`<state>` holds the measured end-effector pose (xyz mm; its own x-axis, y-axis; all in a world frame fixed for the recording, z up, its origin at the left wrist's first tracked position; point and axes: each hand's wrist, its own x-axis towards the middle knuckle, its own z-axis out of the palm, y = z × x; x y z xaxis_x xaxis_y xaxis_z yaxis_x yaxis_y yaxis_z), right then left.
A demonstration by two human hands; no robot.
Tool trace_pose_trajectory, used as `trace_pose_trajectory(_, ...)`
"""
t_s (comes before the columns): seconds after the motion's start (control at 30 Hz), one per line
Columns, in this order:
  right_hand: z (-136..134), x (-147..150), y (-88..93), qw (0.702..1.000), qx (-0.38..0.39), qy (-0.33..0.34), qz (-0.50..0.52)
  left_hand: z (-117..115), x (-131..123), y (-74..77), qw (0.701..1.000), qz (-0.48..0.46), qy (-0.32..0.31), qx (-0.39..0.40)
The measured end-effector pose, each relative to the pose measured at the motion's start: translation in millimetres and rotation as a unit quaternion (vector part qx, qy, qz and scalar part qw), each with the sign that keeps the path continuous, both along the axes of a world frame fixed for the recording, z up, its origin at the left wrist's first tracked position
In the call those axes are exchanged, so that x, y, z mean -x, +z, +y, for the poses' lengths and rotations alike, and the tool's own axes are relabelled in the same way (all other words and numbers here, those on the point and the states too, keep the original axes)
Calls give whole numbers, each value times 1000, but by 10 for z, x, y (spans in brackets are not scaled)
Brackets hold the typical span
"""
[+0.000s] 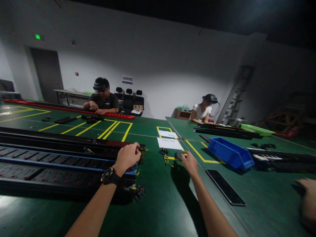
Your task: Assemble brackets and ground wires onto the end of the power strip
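Observation:
Long black power strips (61, 177) with rows of sockets and red dots lie side by side at the left. My left hand (128, 157), with a watch on the wrist, is closed at the right end of the rearmost strip (108, 144); its fingertips are partly hidden. To the right, my right hand (190, 162) pinches a small black block-like part (178, 155) low over the table. Just left of that part lies a black piece with yellow wires (165, 154). Another black end piece (140, 193) hangs by wires from the nearest strip.
A blue bin (230, 153) and a dark phone (225, 187) lie at the right. White paper sheets (170, 143) are on the green table. Two people (103, 100) (201, 110) work across the table. Another person's hand (308, 189) shows at the right edge.

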<state>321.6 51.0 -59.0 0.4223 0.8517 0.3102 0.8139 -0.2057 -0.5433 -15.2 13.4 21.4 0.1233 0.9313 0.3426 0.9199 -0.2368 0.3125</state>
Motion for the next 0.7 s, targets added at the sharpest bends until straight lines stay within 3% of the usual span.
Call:
trace_pose_trajectory(0.17, -7, 163, -129, 994, 26, 98, -40, -234, 122, 80, 998, -34, 5, 44)
trace_pose_trajectory(0.3, 1, 431, -167, 978, 40, 169, -117, -306, 225, -10, 996, -28, 20, 88)
trace_pose_trajectory(0.5, 16, 481, -254, 972, 59, 189, -125, -300, 261, -241, 994, 30, 14, 103)
trace_pose_trajectory(0.7, 40, 372, -307, 977, 58, 183, -92, -307, 232, -264, 994, 60, 7, 88)
